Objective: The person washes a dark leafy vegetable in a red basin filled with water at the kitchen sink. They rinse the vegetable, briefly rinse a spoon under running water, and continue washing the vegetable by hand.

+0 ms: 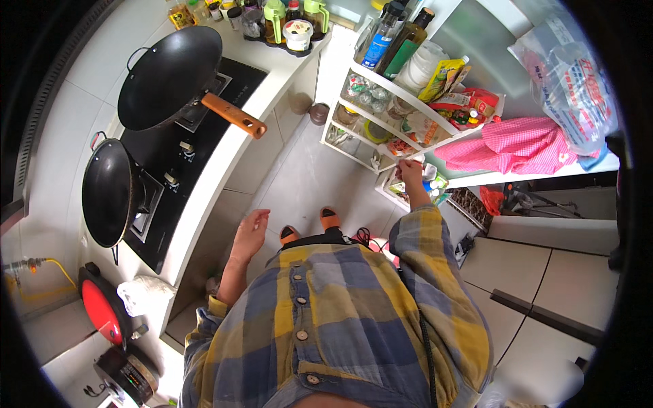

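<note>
My right hand (pixel 409 172) reaches to the lower right corner of a white storage rack (pixel 370 133), beside its lowest basket (pixel 403 198); its fingers are curled, and whether they hold anything is unclear. My left hand (pixel 251 235) hangs in the air over the floor, fingers a little bent and nothing in it. On the rack's upper tiers stand dark glass bottles (pixel 405 48), a yellow pouch (pixel 443 79) and red packages (pixel 472 104). Lower tiers hold jars and bags, and the lowest basket has bottles with blue and white parts.
Two black woks (pixel 171 76) (pixel 107 194) rest on the gas hob (pixel 204 153) at left, one with a wooden handle (pixel 234 116) jutting past the counter edge. Condiments stand on the counter beyond. A pink checked cloth (pixel 520 148) and plastic bag (pixel 576 92) hang at right, above cabinets (pixel 556 296).
</note>
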A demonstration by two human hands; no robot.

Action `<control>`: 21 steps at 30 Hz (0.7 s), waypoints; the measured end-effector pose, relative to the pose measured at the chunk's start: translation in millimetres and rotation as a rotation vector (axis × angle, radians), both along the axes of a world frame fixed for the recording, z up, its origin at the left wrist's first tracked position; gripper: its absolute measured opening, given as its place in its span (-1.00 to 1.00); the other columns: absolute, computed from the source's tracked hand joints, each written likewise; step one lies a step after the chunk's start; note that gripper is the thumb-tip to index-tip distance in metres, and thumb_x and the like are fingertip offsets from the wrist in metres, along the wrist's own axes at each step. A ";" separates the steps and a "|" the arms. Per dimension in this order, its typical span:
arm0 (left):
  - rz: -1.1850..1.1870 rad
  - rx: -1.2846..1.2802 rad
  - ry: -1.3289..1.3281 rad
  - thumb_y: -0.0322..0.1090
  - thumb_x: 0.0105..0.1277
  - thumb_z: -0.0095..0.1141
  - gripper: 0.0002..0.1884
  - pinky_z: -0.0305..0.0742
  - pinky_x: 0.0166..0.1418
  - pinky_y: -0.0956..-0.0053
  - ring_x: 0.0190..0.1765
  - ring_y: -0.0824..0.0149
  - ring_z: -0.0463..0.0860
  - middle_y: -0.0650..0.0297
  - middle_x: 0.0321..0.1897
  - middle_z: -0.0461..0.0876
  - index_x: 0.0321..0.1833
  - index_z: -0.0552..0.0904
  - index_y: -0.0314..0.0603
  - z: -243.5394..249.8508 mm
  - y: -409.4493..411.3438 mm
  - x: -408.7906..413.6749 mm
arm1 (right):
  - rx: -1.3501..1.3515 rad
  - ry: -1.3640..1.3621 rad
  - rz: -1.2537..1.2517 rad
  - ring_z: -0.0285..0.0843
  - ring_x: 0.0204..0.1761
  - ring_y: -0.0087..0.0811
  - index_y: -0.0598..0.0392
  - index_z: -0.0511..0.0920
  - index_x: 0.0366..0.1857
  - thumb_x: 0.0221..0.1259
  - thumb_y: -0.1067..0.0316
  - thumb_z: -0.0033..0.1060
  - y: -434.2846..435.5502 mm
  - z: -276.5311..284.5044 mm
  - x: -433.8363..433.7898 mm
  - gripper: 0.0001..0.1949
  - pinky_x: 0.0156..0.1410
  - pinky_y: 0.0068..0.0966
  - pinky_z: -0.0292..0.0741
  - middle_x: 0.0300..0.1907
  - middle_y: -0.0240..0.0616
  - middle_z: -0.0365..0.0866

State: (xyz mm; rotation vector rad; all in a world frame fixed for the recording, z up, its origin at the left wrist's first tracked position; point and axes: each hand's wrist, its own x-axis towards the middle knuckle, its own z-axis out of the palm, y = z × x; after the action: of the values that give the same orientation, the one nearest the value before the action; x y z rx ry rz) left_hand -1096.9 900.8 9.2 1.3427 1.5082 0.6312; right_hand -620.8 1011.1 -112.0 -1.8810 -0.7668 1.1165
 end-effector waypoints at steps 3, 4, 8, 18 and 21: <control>0.110 -0.001 -0.003 -0.36 0.36 -0.03 -0.76 0.47 0.03 0.46 -0.09 0.29 0.64 0.08 -0.19 0.67 0.00 0.56 -0.30 -19.5 -16.5 8.2 | 0.057 -0.060 -0.086 0.42 -0.61 -0.58 0.20 0.63 -0.36 0.23 0.24 0.15 37.3 7.2 7.6 -0.78 -0.53 -0.60 0.38 -0.54 -0.35 0.57; 0.130 -0.028 -0.007 -0.36 0.36 -0.03 -0.76 0.47 0.03 0.47 -0.09 0.31 0.64 0.09 -0.19 0.67 0.00 0.56 -0.30 -22.5 -22.0 13.3 | 0.091 -0.016 -0.116 0.49 -0.58 -0.57 0.15 0.65 -0.31 0.20 0.23 0.21 48.6 4.5 14.8 -0.80 -0.53 -0.61 0.41 -0.50 -0.36 0.62; 0.211 -0.149 -0.007 -0.37 0.35 -0.03 -0.76 0.46 0.04 0.49 -0.08 0.35 0.63 0.11 -0.20 0.67 0.00 0.57 -0.28 -23.4 -34.3 41.3 | 0.067 -0.037 -0.108 0.48 -0.64 -0.59 0.19 0.65 -0.33 0.17 0.19 0.27 98.1 -27.8 55.6 -0.76 -0.58 -0.60 0.38 -0.60 -0.36 0.60; 0.279 -0.217 0.077 -0.36 0.35 -0.03 -0.76 0.48 0.03 0.48 -0.08 0.32 0.64 0.09 -0.18 0.67 0.00 0.57 -0.28 -23.7 -49.6 70.8 | 0.029 0.118 -0.149 0.38 -0.71 -0.59 0.26 0.62 -0.35 0.20 0.28 0.24 143.0 -46.8 54.6 -0.79 -0.66 -0.62 0.30 -0.61 -0.36 0.55; 0.297 -0.219 0.083 -0.35 0.35 -0.02 -0.76 0.48 0.04 0.46 -0.07 0.29 0.65 0.06 -0.17 0.67 -0.01 0.56 -0.30 -21.8 -44.0 79.0 | 0.100 0.154 -0.128 0.33 -0.72 -0.63 0.26 0.62 -0.36 0.22 0.31 0.22 139.8 -42.4 39.0 -0.80 -0.66 -0.65 0.24 -0.62 -0.39 0.54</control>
State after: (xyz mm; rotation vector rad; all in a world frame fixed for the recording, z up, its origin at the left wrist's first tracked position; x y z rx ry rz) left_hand -1017.9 856.9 -12.6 0.9975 1.8081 0.5792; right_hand -581.8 1150.9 -154.4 -1.7139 -0.5957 1.1068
